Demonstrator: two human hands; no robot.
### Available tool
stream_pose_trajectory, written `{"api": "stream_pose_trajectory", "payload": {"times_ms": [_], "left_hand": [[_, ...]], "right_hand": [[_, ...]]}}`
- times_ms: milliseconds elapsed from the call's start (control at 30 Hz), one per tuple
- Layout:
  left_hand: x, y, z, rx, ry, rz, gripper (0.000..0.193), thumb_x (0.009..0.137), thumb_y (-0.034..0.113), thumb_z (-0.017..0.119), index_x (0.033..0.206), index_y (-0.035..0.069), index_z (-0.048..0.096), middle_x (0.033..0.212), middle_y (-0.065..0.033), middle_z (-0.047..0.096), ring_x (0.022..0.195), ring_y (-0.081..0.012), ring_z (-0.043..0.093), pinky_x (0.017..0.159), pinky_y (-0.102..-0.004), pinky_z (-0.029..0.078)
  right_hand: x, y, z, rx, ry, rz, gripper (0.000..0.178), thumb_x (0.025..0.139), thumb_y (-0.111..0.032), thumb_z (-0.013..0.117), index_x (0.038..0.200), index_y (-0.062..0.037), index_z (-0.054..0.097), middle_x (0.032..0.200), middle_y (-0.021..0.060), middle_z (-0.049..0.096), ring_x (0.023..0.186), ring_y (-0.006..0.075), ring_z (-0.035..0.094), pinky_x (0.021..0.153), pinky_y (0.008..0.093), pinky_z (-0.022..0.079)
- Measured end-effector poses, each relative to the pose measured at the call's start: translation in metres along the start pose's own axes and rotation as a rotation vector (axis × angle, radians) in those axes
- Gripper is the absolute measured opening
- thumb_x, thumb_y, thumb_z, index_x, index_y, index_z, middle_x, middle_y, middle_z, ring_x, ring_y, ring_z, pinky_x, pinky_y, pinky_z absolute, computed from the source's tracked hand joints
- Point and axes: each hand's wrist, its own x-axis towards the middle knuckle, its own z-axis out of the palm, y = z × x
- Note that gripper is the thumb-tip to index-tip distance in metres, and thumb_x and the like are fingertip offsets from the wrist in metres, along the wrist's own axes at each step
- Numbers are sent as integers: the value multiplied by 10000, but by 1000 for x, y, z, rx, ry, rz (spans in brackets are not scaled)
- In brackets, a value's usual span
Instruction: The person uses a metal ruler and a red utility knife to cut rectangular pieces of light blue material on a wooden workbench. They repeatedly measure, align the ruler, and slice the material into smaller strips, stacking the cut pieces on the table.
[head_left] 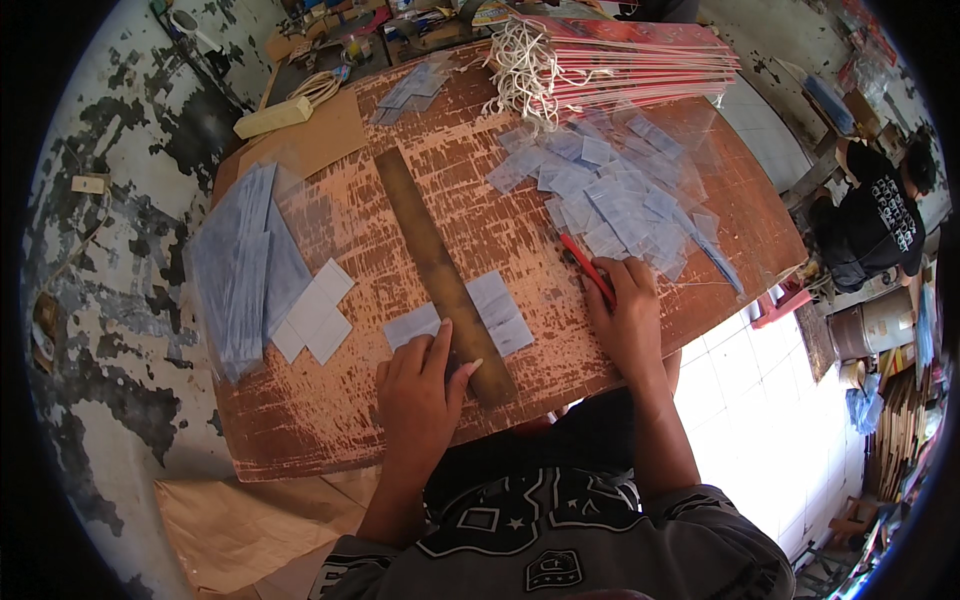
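My left hand (pixel 418 385) presses flat on the near end of a long brown ruler (pixel 430 260) that lies across a strip of clear bluish plastic sheet (pixel 500 312). My right hand (pixel 625 310) grips a red-handled cutter (pixel 586 264) beside the ruler, at the edge of a heap of cut plastic pieces (pixel 610 195). Both hands rest on a worn reddish wooden table (pixel 350 410).
A stack of long plastic sheets (pixel 238 260) and a few cut squares (pixel 315 312) lie at the left. Red-and-white bags with white cord handles (pixel 600 60) are stacked at the far edge. Another person (pixel 880 220) sits at the right. Cardboard (pixel 310 140) lies far left.
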Motion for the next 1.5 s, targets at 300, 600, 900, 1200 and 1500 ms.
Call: {"api": "stream_pose_trajectory", "payload": {"times_ms": [300, 600, 900, 1200, 1500], "left_hand": [[-2, -1, 2, 16, 6, 2, 593, 1001, 376, 802, 1505, 88, 684, 1219, -113, 686, 1091, -314, 660, 959, -466, 483], [-5, -1, 1, 16, -4, 5, 613, 998, 380, 803, 1525, 95, 674, 1239, -117, 684, 1099, -314, 664, 961, -469, 481], [-7, 2, 2, -10, 9, -8, 603, 997, 383, 803, 1503, 77, 688, 1258, -130, 685, 1117, -329, 665, 975, -468, 492], [-7, 4, 3, -10, 24, -11, 631, 970, 396, 825, 1484, 54, 694, 1234, -141, 679, 1105, -339, 662, 965, -477, 498], [-7, 1, 10, 47, 50, 19, 648, 962, 415, 822, 1479, 48, 686, 1201, -122, 671, 1111, -307, 645, 955, -472, 472]], "right_hand": [[-3, 4, 2, 6, -2, 14, 262, 922, -85, 800, 1167, -8, 751, 999, 196, 655, 976, 423, 656, 869, 513, 545], [-1, 5, 3, 7, -3, 7, 232, 946, -105, 801, 1150, 0, 764, 992, 194, 668, 942, 417, 658, 833, 493, 549], [-2, 3, 2, 1, 63, 39, 173, 977, -113, 789, 1085, 15, 746, 983, 207, 673, 891, 423, 681, 797, 489, 555], [-4, 3, -1, 145, 65, 195, 165, 1025, -127, 751, 1122, 3, 726, 977, 237, 709, 872, 432, 705, 788, 492, 561], [-5, -3, -8, 170, 98, 247, 200, 1091, -206, 725, 1158, -19, 714, 810, 179, 761, 696, 265, 745, 666, 393, 562]]}}
